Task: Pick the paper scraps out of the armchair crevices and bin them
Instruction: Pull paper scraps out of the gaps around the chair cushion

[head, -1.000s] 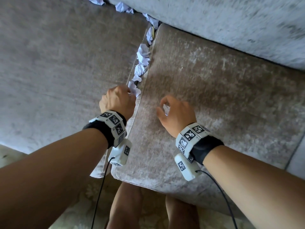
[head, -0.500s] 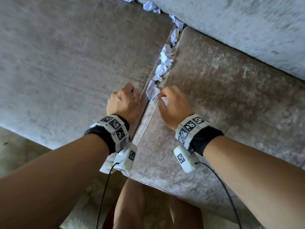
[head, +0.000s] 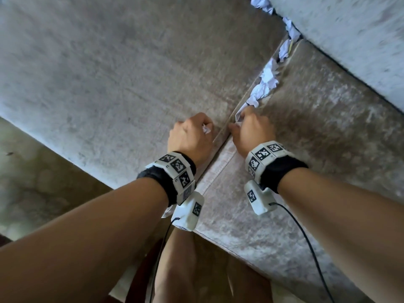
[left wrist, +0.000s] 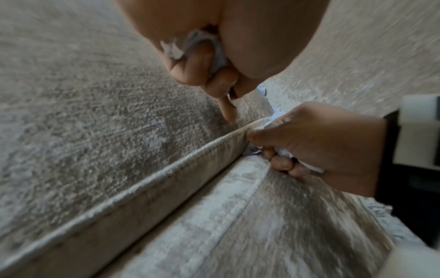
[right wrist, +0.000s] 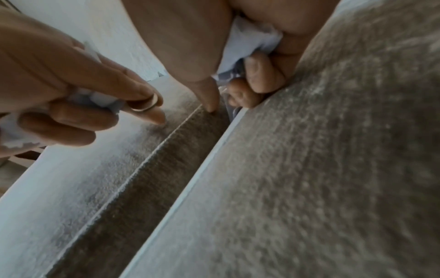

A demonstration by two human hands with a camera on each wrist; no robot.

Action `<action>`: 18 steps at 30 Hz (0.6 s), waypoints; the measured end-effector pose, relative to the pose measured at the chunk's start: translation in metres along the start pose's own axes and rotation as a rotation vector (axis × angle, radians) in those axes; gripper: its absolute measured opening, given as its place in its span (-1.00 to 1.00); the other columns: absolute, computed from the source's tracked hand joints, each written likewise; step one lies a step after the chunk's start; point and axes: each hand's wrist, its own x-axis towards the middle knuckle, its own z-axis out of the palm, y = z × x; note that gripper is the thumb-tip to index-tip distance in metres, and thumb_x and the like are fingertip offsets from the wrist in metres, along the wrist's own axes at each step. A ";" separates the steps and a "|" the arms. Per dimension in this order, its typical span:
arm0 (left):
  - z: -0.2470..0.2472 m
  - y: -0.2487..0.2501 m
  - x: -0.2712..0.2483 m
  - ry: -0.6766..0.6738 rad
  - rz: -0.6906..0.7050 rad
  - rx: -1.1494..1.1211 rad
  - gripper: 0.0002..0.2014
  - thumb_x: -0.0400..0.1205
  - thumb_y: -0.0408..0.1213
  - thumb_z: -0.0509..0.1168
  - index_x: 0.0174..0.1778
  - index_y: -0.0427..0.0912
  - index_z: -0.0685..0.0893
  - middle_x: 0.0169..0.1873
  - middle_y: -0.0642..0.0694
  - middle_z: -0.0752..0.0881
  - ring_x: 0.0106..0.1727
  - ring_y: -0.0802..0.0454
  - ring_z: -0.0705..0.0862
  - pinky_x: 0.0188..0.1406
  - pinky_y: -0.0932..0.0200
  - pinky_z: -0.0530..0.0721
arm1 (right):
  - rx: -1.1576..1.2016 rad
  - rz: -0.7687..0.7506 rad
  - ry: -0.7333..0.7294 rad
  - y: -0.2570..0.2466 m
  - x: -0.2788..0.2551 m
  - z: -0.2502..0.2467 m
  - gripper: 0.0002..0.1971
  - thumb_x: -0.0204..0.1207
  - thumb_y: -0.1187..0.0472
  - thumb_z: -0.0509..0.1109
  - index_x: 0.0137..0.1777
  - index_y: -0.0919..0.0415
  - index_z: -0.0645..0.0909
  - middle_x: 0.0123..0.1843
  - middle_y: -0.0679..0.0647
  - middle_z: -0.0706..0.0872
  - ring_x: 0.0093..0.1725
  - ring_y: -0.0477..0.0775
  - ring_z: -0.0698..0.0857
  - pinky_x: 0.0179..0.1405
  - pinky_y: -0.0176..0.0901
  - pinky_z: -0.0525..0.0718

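White crumpled paper scraps [head: 265, 84] line the crevice between the grey armrest [head: 131, 73] and the seat cushion [head: 317, 138]. My left hand [head: 192, 134] rests on the armrest beside the crevice, its curled fingers holding a wad of scraps [left wrist: 197, 47], the index finger pointing down at the fabric. My right hand [head: 249, 127] is at the crevice's near end and grips scraps [right wrist: 250, 43] in its palm while its fingertips reach into the gap at the nearest scrap [head: 240, 112].
More scraps [head: 288, 29] sit further up where the crevice meets the backrest [head: 349, 40]. The cushion's piped front edge [head: 218, 171] runs toward me. My knees [head: 185, 270] and patterned floor [head: 32, 193] lie below. No bin is in view.
My right hand has moved left from the cushion top to the crevice and onto the nearest scrap. My left hand has shifted slightly left onto the armrest, still holding its wad.
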 end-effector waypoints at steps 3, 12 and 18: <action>-0.001 -0.002 -0.002 -0.002 0.004 -0.027 -0.88 0.63 -0.19 0.22 -0.18 0.10 0.61 -0.27 0.00 0.72 -0.15 -0.17 0.71 -0.23 0.20 0.49 | -0.028 0.032 0.028 -0.002 0.005 0.003 -0.65 0.62 0.03 0.32 0.23 0.28 0.52 0.07 0.32 0.73 0.08 0.40 0.70 -0.03 0.03 0.60; -0.001 0.003 0.003 -0.034 0.027 -0.001 -0.95 0.68 -0.14 0.24 -0.09 0.08 0.57 -0.35 0.08 0.59 -0.22 -0.12 0.64 -0.25 0.14 0.49 | 0.057 0.053 0.119 0.005 0.006 -0.002 -0.74 0.60 0.14 0.17 -0.14 0.34 0.53 -0.17 0.36 0.70 -0.15 0.41 0.65 -0.26 -0.05 0.36; 0.010 0.034 0.012 -0.065 0.073 0.049 -0.93 0.65 -0.02 0.29 -0.02 0.13 0.64 -0.13 -0.02 0.79 -0.06 -0.16 0.73 -0.09 0.12 0.66 | 0.162 -0.005 0.162 0.027 -0.005 -0.012 -0.71 0.58 0.14 0.20 -0.36 0.21 0.35 -0.31 0.08 0.44 -0.29 0.20 0.45 -0.29 -0.08 0.27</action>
